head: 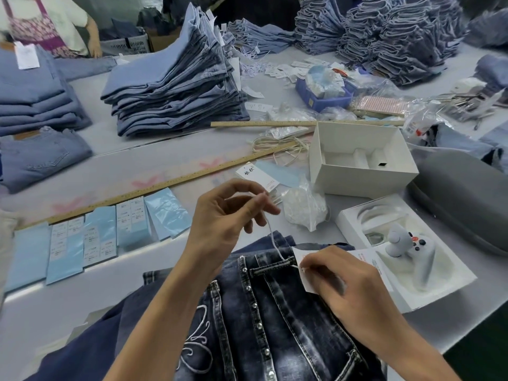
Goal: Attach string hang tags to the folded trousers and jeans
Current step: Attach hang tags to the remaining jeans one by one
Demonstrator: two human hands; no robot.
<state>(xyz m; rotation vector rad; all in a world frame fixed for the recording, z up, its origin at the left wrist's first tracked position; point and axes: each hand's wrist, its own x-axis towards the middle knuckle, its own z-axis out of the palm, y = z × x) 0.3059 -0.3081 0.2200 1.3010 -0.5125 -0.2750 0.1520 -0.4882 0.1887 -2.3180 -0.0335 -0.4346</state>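
Two hands busy: our left hand point(228, 215) pinched thin limp string point(270, 235) above dark jeans point(275, 312); right hand point(349, 287) pinched light, bendable hang tag point(301, 259) beside belt loop point(272, 269). We judged string slippery; best held near end.

Left hand point(228, 215) raised above dark blue studded denim jeans point(275, 325), fingertips pinching; right hand point(349, 287) resting on waistband, fingers curled.

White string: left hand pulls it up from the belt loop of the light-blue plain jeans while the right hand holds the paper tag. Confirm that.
Wrong on the jeans: the head view shows dark-wash studded, embroidered jeans. The left hand pinches the white string; the right hand holds the white paper tag.
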